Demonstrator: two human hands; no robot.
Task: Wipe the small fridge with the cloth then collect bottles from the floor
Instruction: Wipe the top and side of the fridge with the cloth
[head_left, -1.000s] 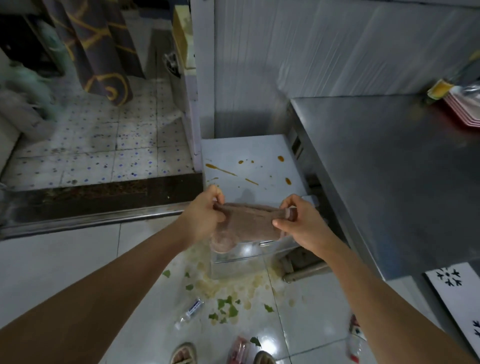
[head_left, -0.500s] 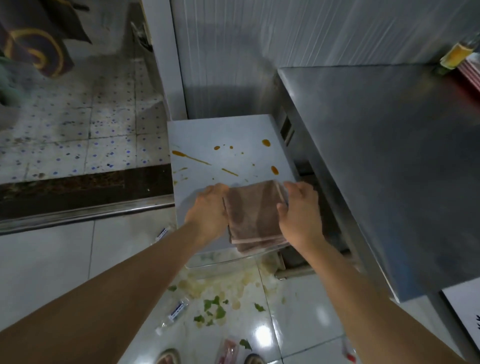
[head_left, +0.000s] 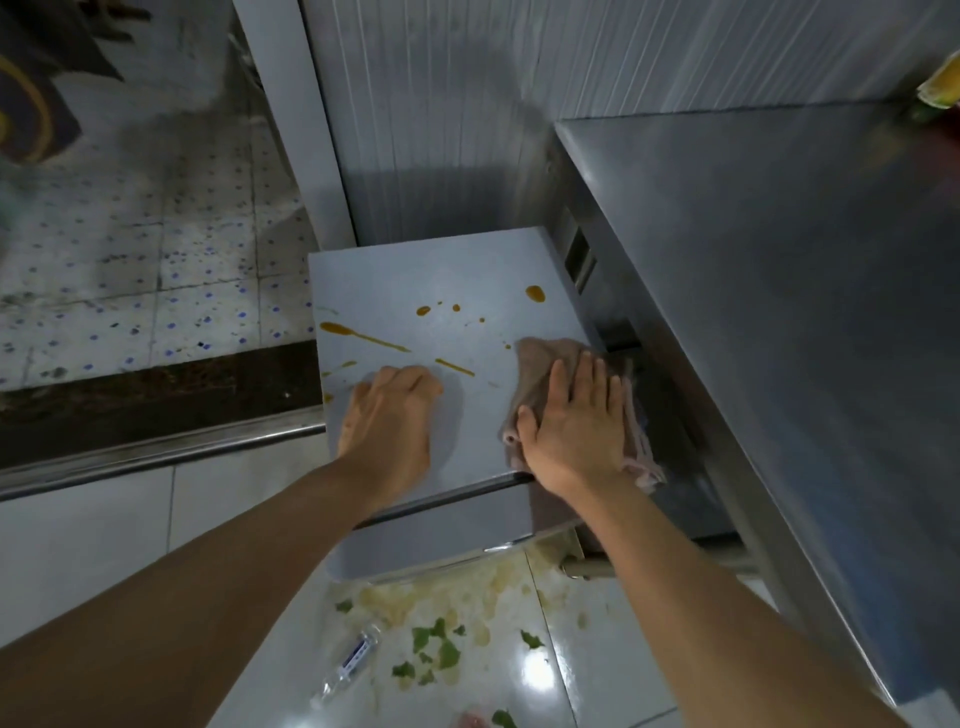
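The small grey fridge (head_left: 415, 275) stands below me, its flat top streaked with orange-brown sauce stains (head_left: 363, 335). A folded brown cloth (head_left: 540, 358) lies on the top's right side, partly over the right edge. My right hand (head_left: 576, 426) presses flat on the cloth, fingers spread. My left hand (head_left: 387, 410) rests on the bare fridge top to the left, fingers curled under, holding nothing. On the white floor tiles in front of the fridge lies a clear plastic bottle (head_left: 348, 665) with a blue-and-white label.
A steel counter (head_left: 779, 291) runs along the right, close to the fridge. Spilled mush and green leaf bits (head_left: 436, 644) litter the floor before the fridge. A metal threshold (head_left: 156, 452) and speckled tiles lie to the left. A ribbed wall panel stands behind.
The cloth was held up between both hands; it now lies on the fridge top. My left hand has let go and rests on the top, and my right hand has slid the cloth to the right.
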